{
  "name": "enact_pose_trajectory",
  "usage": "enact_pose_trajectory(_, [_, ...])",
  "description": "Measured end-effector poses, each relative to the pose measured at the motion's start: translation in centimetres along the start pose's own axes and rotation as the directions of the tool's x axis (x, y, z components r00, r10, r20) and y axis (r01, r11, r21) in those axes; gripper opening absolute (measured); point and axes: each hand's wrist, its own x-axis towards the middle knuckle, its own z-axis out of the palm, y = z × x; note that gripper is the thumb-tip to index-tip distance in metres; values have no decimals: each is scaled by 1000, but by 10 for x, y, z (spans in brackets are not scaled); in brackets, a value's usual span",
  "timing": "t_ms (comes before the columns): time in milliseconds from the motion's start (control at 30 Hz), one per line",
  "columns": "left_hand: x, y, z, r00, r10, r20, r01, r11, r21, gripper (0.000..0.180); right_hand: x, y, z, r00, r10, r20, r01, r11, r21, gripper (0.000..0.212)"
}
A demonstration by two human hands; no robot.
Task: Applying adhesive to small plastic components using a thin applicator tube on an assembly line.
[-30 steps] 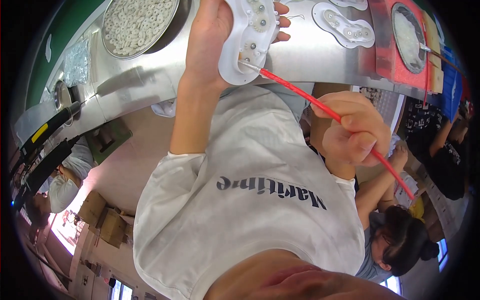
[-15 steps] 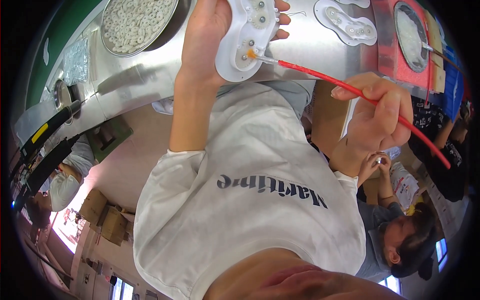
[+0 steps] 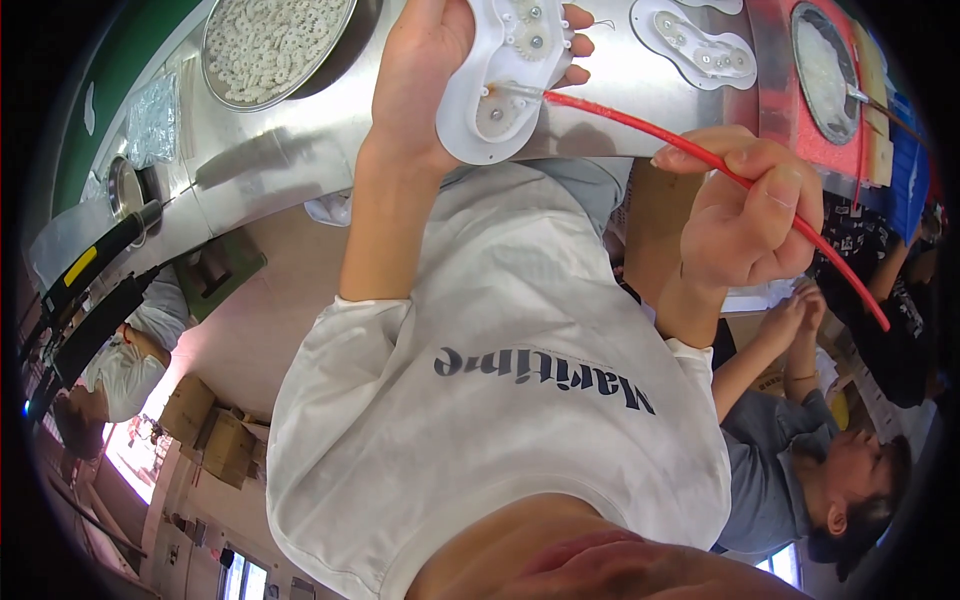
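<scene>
Slightly leftward and upward in the case, the brush (image 3: 612, 112) had moved its tip since the earlier frame, while the co-worker (image 3: 765, 480) at lower right had turned. At top centre, the white case (image 3: 484, 64) lay tilted in the left hand (image 3: 425, 70), which cupped it from below with fingers partly curled, their tips showing past its right edge. Right of centre, the right hand (image 3: 750, 205) was mostly closed, pinching the red handle, and the bristles reached into the lower hollow near a metal pin.

Good work here seemed to call for a steady left palm, a light grip and small dabs that kept off the rim.

Around them on the steel table (image 3: 610, 70) were a bowl (image 3: 213, 85) of pale gears at upper left, a second case (image 3: 690, 48) at upper right, and a dish of whitish stuff (image 3: 822, 75) beyond it.

Large dark lettering (image 3: 540, 370) crossed the white shirt (image 3: 480, 430) at centre, upside down; the finer line beside it was too small to read. No label could be made out on the case.
</scene>
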Motion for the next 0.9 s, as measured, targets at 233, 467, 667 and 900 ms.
enact_pose_trajectory(233, [-1,0,2,1000,-16,12,17,997,-69,56,4,-12,-17,982,12,189,-15,1000,14,27])
enact_pose_trajectory(467, [-2,0,3,1000,-25,11,26,995,-95,56,1,-1,-3,992,-36,124,23,995,99,26])
enact_pose_trajectory(667, [-1,1,0,998,-53,33,57,993,-103,56,4,-1,-6,994,-44,95,39,998,56,24])
enact_pose_trajectory(900, [-2,3,-1,998,-66,25,68,990,-122,56,6,-6,-6,980,-4,198,-16,995,100,27])
